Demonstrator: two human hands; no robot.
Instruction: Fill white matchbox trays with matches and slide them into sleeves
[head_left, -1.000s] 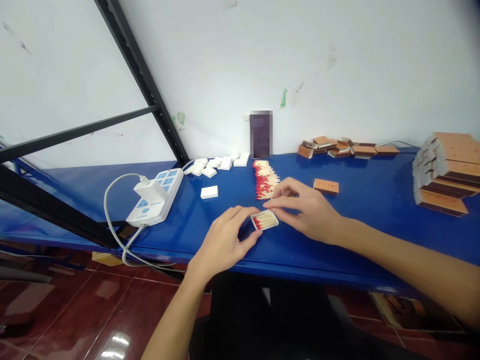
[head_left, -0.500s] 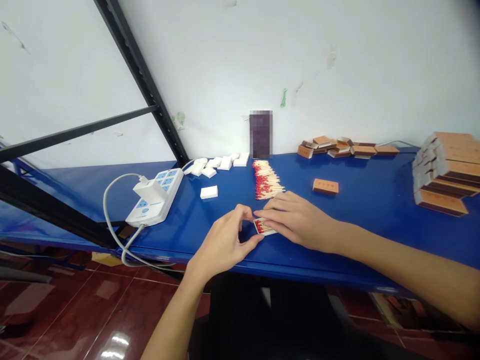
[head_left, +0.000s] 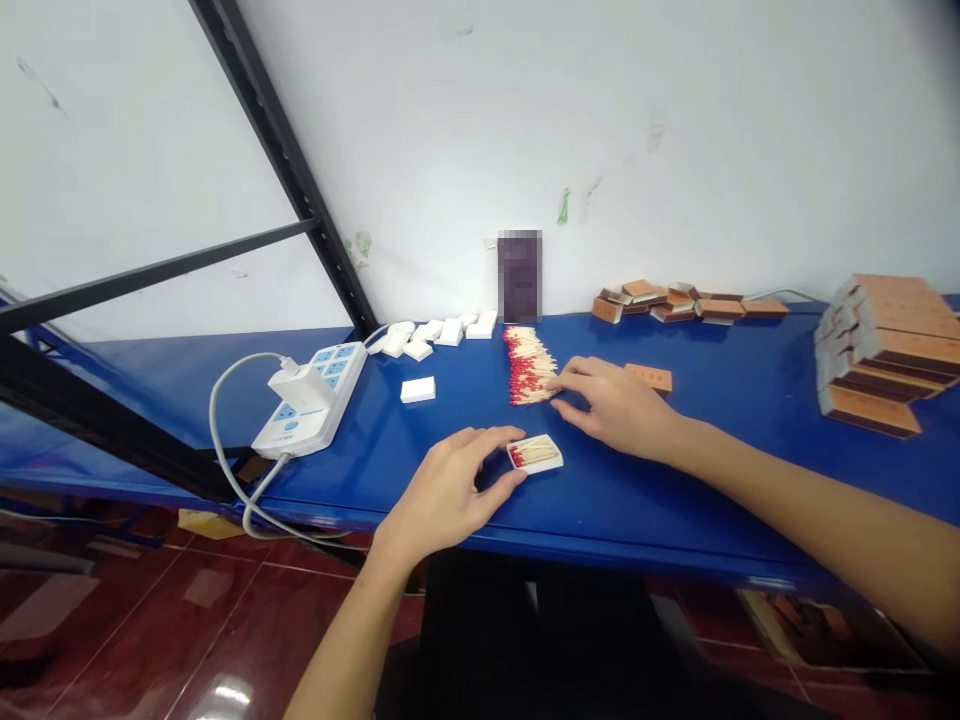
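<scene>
A small white matchbox tray [head_left: 553, 463] lies on the blue table near its front edge, with red-headed matches [head_left: 534, 453] inside. My left hand [head_left: 456, 488] steadies its left end, index finger at the far corner and thumb at the near one. Beyond the tray a heap of matches [head_left: 531, 365] is spread, red heads mostly to the left. At the heap's right edge is my right hand [head_left: 611, 408], index fingertip against the match ends and thumb held apart. An orange matchbox sleeve [head_left: 651, 377] sits just behind this hand, partly covered by it.
Several white trays [head_left: 450, 332] lie along the wall, with a single white tray [head_left: 418, 389] nearer. Orange sleeves [head_left: 720, 308] lie loose at the back right; a stack of them [head_left: 892, 340] stands far right. A power strip [head_left: 315, 400] with cable is left, beside a black post [head_left: 300, 180].
My right hand has moved off the tray, up and to the right, to the edge of the match heap. My left hand stays at the tray's left end.
</scene>
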